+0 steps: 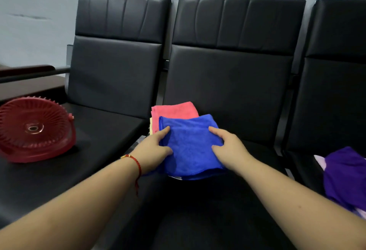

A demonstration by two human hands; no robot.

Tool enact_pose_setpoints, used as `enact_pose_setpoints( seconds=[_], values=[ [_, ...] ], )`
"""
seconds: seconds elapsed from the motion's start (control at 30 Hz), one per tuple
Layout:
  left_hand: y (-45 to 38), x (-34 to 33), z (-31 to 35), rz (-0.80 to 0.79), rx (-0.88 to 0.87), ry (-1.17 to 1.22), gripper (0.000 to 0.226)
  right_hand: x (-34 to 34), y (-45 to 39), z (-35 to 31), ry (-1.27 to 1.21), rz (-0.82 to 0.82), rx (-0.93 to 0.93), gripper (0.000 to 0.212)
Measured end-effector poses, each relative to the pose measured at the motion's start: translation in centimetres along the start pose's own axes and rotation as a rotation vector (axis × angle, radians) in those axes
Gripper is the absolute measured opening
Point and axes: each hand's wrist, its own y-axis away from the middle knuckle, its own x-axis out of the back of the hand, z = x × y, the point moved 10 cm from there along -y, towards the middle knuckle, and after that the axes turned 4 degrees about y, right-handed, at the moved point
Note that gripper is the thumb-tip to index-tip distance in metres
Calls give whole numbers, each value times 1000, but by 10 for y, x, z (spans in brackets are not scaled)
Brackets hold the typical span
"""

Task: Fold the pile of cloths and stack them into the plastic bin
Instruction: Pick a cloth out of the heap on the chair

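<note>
Both hands pinch a folded blue cloth point(190, 147) at centre: left grip point(154, 148) on its 9 o'clock edge, right grip point(227, 148) on its 3 o'clock edge. Pink cloth point(174, 110) lies at 12 o'clock; purple pile point(344, 176) at 3; red fan point(35, 129) at 9.

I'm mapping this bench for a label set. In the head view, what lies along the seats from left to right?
Red fan → left hand → blue cloth → right hand → purple cloth.

A folded cloth point(190, 147) is lying on the middle seat point(247, 150), overlapping another cloth point(174, 110) behind it; a fan point(35, 129) is sitting on the left seat point(103, 135), a cloth pile point(346, 176) on the right.
</note>
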Motion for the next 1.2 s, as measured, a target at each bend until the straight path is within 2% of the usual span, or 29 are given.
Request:
enact_pose_setpoints(
  seconds=[0.23, 0.4, 0.57, 0.7, 0.87, 0.93, 1.03, 1.2],
  values=[
    [-83, 34, 12, 75, 15, 9, 78, -1, -102, -32, 41, -3, 37, 62],
    [-133, 48, 6, 129, 26, 47, 76, -17, -150, -30, 37, -11, 35, 64],
    [-150, 18, -34, 5, 151, 25, 73, -48, -164, -1, 99, -83, -7, 60],
    [-138, 12, -40, -1, 177, -5, 75, -55, -148, 9, 122, -88, -30, 66],
    [-104, 16, 5, 94, 62, -435, 73, -18, -99, 6, 165, -60, 1, 64],
    [-82, -2, 35, 91, -13, -476, 70, 4, -68, 13, 191, -45, -5, 63],
    [-44, -51, 75, 20, -114, -441, 67, 37, -16, 38, 232, -20, -56, 60],
    [30, -183, 126, -235, -205, -442, 66, 99, 85, 124, 261, 71, -227, 56]
  ],
)
